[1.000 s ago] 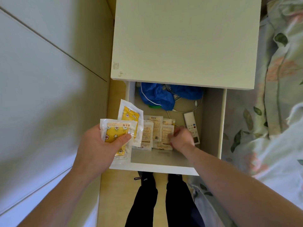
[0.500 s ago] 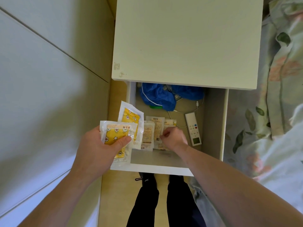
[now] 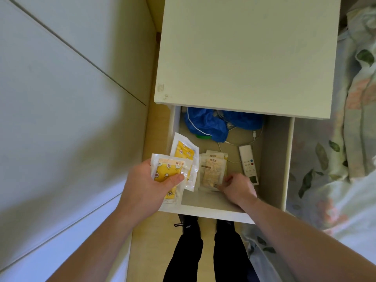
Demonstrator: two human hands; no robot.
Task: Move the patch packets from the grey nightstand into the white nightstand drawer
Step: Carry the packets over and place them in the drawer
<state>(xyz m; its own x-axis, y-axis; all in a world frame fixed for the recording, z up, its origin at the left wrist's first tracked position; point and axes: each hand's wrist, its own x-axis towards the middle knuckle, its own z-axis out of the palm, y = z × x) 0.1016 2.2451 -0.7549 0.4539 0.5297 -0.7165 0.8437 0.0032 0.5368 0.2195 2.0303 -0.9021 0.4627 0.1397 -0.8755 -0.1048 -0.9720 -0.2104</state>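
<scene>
Over the open drawer: a person stood at the white nightstand (image 3: 244,58), dark trouser legs and shoes showing below the drawer front.
Drawer: the white nightstand drawer (image 3: 274,159) was pulled out under the nightstand's top.
Left hand: the left hand (image 3: 150,184) gripped two yellow patch packets (image 3: 173,169) in clear wrappers, thumb curled across the front one, held above the drawer's left wall.
Right hand: the right hand (image 3: 238,186) was down inside the drawer, fingers curled and pinching the lower edge of the beige patch packets (image 3: 213,169).
Beige packets: they lay overlapping on the drawer floor, just right of the yellow ones.
Drawer's other contents: a blue cloth bundle (image 3: 213,123) sat at the back, a white cable (image 3: 240,142) curved beside it, and a white remote control (image 3: 249,163) lay along the right, near the right hand.
Right of the nightstand: floral bedding (image 3: 345,139) filled the frame's edge.
</scene>
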